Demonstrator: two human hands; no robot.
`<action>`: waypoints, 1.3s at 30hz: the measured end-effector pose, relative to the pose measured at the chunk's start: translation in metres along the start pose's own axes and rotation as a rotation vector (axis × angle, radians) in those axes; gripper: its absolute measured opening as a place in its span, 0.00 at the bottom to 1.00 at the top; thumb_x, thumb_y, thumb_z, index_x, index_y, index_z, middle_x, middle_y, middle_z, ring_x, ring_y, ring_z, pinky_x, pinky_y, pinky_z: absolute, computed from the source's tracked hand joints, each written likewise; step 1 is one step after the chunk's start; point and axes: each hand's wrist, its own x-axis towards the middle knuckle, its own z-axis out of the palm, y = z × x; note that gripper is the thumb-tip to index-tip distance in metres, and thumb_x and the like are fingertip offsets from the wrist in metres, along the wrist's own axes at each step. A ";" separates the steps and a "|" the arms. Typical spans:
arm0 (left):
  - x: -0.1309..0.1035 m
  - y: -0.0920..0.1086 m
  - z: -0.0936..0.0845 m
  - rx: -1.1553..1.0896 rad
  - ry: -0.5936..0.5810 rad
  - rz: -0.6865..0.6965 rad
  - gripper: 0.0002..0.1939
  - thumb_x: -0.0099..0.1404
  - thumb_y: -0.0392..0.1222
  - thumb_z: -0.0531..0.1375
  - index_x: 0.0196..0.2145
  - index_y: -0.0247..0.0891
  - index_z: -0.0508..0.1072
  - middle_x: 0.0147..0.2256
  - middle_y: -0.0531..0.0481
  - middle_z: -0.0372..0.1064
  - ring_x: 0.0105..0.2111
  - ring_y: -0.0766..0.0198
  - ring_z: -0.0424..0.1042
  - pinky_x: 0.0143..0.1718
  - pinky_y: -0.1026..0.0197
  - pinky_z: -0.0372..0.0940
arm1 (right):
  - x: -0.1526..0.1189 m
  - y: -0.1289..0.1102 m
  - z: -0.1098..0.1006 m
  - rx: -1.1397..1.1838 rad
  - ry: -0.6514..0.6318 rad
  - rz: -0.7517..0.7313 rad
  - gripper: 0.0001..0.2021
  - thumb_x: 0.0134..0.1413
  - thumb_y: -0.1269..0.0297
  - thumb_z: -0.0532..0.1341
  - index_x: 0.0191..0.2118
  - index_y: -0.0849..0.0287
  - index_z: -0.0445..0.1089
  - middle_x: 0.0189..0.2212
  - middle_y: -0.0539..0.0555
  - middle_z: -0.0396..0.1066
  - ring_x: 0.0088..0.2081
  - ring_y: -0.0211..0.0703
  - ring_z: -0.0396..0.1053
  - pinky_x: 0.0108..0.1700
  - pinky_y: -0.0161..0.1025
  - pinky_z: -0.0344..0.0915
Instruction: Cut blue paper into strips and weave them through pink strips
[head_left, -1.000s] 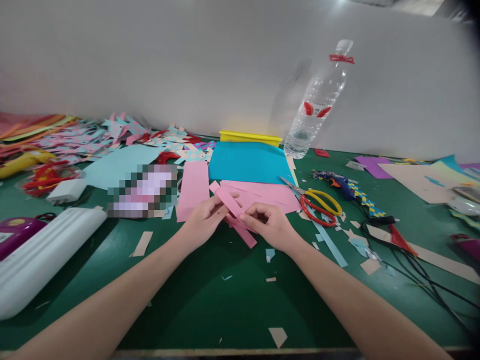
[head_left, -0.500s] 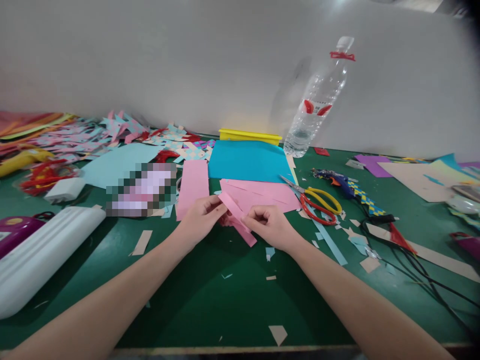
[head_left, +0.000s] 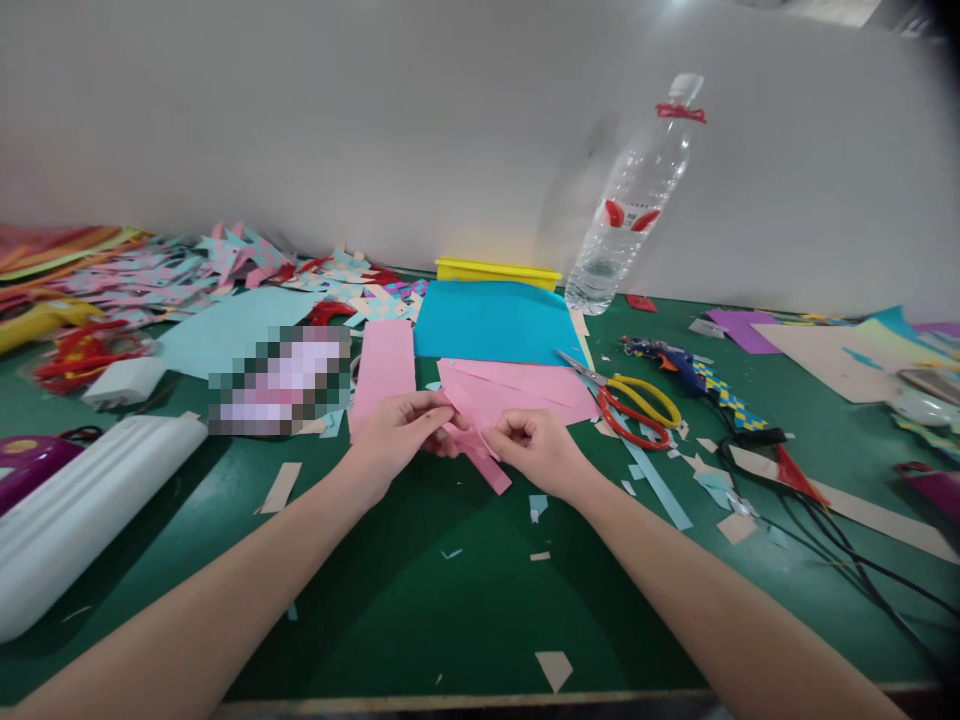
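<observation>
Between my two hands is a pink paper strip (head_left: 489, 470), its lower end slanting down to the right over the green table. My left hand (head_left: 401, 435) is closed on the strip's left part, fingers bent around it. With thumb and forefinger, my right hand (head_left: 536, 445) pinches the same strip near its middle. Just beyond the hands lies a pink paper sheet (head_left: 517, 385), partly under a blue sheet (head_left: 491, 320). Another pink piece of paper (head_left: 386, 360) lies behind my left hand. Scissors (head_left: 637, 405) with red and yellow handles rest to the right, blades partly open.
A water bottle (head_left: 630, 210) leans against the grey wall. At left are a blurred-out phone (head_left: 281, 385), a white oblong case (head_left: 97, 520) and woven paper strips (head_left: 157, 280). Cables (head_left: 840, 550), paper scraps and a hot glue gun-like blue tool (head_left: 675, 365) lie at right.
My left fingers have shifted on the pink strip, and its upper end, which stood out between the hands, is now folded down or covered. My right hand keeps its pinch.
</observation>
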 end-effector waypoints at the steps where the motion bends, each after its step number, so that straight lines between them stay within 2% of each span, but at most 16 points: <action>1: 0.000 -0.001 -0.001 -0.003 -0.004 -0.003 0.08 0.59 0.45 0.60 0.30 0.36 0.73 0.29 0.50 0.73 0.22 0.68 0.70 0.29 0.63 0.68 | 0.000 0.000 0.000 0.002 0.007 0.000 0.18 0.56 0.54 0.56 0.20 0.58 0.59 0.17 0.46 0.55 0.20 0.33 0.51 0.23 0.34 0.50; 5: 0.001 -0.004 -0.002 0.018 -0.043 0.000 0.10 0.58 0.47 0.63 0.34 0.37 0.73 0.30 0.50 0.73 0.23 0.68 0.70 0.26 0.65 0.65 | 0.001 0.001 0.001 -0.019 0.016 -0.005 0.19 0.56 0.53 0.56 0.20 0.58 0.58 0.17 0.45 0.54 0.20 0.32 0.50 0.22 0.33 0.49; 9: -0.001 0.000 -0.001 0.116 0.026 0.064 0.14 0.61 0.50 0.60 0.26 0.36 0.72 0.19 0.54 0.66 0.20 0.71 0.63 0.22 0.67 0.58 | 0.000 0.002 0.003 -0.115 0.032 -0.052 0.19 0.55 0.53 0.57 0.19 0.58 0.56 0.16 0.45 0.53 0.19 0.32 0.49 0.22 0.34 0.49; 11: -0.001 0.002 -0.001 0.151 0.060 0.090 0.17 0.64 0.51 0.58 0.24 0.36 0.71 0.17 0.55 0.63 0.19 0.70 0.62 0.23 0.67 0.58 | -0.001 0.000 0.003 -0.172 0.086 -0.066 0.18 0.55 0.52 0.58 0.21 0.57 0.58 0.16 0.44 0.54 0.19 0.32 0.50 0.23 0.34 0.50; 14: -0.001 0.003 -0.001 0.151 0.085 0.105 0.19 0.65 0.53 0.56 0.25 0.36 0.71 0.20 0.53 0.66 0.20 0.70 0.63 0.23 0.66 0.58 | -0.003 -0.006 0.001 -0.228 0.268 -0.106 0.11 0.54 0.54 0.59 0.31 0.57 0.65 0.20 0.46 0.59 0.23 0.35 0.57 0.26 0.35 0.56; 17: -0.001 0.003 -0.001 0.169 0.093 0.114 0.20 0.65 0.54 0.55 0.25 0.35 0.71 0.21 0.52 0.67 0.20 0.70 0.63 0.24 0.66 0.58 | -0.003 -0.009 0.000 -0.214 0.363 -0.196 0.16 0.52 0.56 0.61 0.45 0.58 0.65 0.33 0.52 0.68 0.36 0.40 0.66 0.39 0.39 0.64; 19: -0.002 0.004 -0.001 0.203 0.089 0.126 0.20 0.65 0.53 0.55 0.25 0.35 0.71 0.19 0.53 0.65 0.20 0.70 0.63 0.24 0.66 0.58 | -0.003 -0.008 0.001 -0.198 0.312 -0.195 0.20 0.52 0.55 0.61 0.49 0.58 0.64 0.41 0.56 0.70 0.44 0.44 0.67 0.47 0.42 0.64; 22: -0.003 0.006 0.001 0.225 0.080 0.143 0.19 0.66 0.51 0.55 0.24 0.35 0.71 0.17 0.54 0.64 0.20 0.69 0.64 0.25 0.66 0.59 | -0.001 -0.005 0.003 -0.211 0.214 -0.130 0.15 0.56 0.55 0.57 0.46 0.56 0.68 0.45 0.56 0.72 0.48 0.47 0.68 0.48 0.46 0.64; 25: -0.003 0.007 0.003 0.201 0.072 0.151 0.19 0.66 0.51 0.54 0.24 0.36 0.70 0.18 0.54 0.64 0.19 0.69 0.63 0.25 0.65 0.59 | 0.001 -0.002 0.004 -0.205 0.190 -0.109 0.11 0.59 0.58 0.55 0.41 0.55 0.71 0.41 0.55 0.74 0.44 0.46 0.70 0.45 0.45 0.66; 31: -0.004 0.007 0.002 0.172 0.083 0.179 0.20 0.67 0.52 0.54 0.24 0.36 0.70 0.18 0.54 0.64 0.19 0.70 0.63 0.26 0.66 0.58 | 0.004 -0.001 0.001 -0.105 0.172 -0.013 0.08 0.55 0.58 0.59 0.36 0.56 0.71 0.36 0.53 0.75 0.36 0.42 0.70 0.37 0.40 0.66; 36: -0.002 0.003 -0.001 0.130 0.097 0.189 0.20 0.67 0.52 0.54 0.24 0.36 0.70 0.18 0.55 0.63 0.19 0.71 0.62 0.26 0.66 0.58 | 0.005 -0.001 0.001 -0.011 0.175 -0.011 0.07 0.53 0.60 0.61 0.34 0.57 0.71 0.33 0.52 0.74 0.35 0.41 0.70 0.39 0.40 0.66; 39: -0.001 0.000 -0.002 0.089 0.102 0.179 0.18 0.66 0.51 0.55 0.25 0.36 0.71 0.22 0.54 0.65 0.20 0.71 0.62 0.26 0.65 0.58 | 0.006 0.000 0.001 0.050 0.159 -0.001 0.07 0.52 0.59 0.62 0.34 0.57 0.71 0.33 0.52 0.74 0.35 0.41 0.70 0.39 0.40 0.66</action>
